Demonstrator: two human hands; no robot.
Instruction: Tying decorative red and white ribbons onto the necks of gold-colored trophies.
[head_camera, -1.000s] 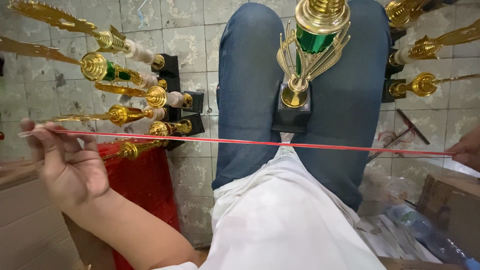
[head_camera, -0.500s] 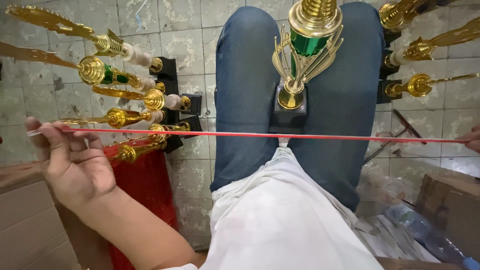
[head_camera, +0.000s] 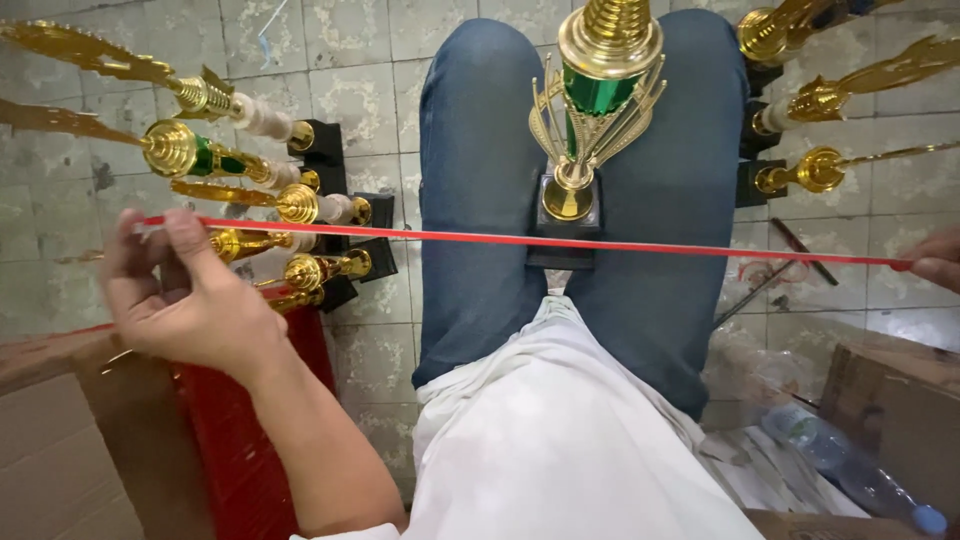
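1. Red ribbon (head_camera: 520, 238): you hold it stretched taut in a nearly level line across both thighs, just in front of the black base of the gold-and-green trophy (head_camera: 590, 120) that stands clamped between your knees.
2. Your left hand (head_camera: 185, 300) is closed in a pinch on the ribbon's left end, thumb and forefinger gripping it while the other fingers curl loosely (the palm faces away from you).
3. Your right hand (head_camera: 935, 262) shows only as fingertips at the right edge of the view; they touch the ribbon's far end and seem to pinch it, though how tightly I cannot tell.
4. The step in hand looks like drawing out a length of ribbon, held ready at the trophy.
5. Judging from this, the next move calls for steady tension on both ends and a clean approach to the trophy's stem, without knocking it from between your knees.
6. Around you: finished trophies (head_camera: 250, 190) lie on the tiled floor (head_camera: 380, 60) to your left and right, and a cardboard box (head_camera: 60, 440) sits at your left.
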